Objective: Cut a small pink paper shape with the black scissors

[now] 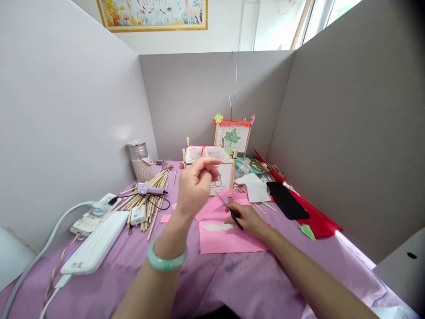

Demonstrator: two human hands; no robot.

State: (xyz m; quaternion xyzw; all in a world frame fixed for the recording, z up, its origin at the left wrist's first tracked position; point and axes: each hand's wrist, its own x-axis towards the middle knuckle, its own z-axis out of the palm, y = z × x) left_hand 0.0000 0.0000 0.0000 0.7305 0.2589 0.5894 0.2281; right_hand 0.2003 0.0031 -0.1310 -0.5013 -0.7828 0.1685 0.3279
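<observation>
Purple-draped bench [232, 281] spreads nearest, carrying a white-panelled stick frame [227, 177] with pink paper [229, 243] before it. Half-curled, the left hand [198, 186] hovers before the frame, any hold unclear; the right hand [246, 217] grips black scissors [236, 219] over the paper.

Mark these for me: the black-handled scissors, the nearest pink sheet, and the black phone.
Black-handled scissors [237, 219]: head view, on the black handle.
Pink sheet [227, 240]: head view, on its lower half.
Black phone [287, 200]: head view, middle of its upper face.

Gold-framed picture [154, 15] above, lidded bottle [141, 162] left, black phone [287, 200] right.
</observation>
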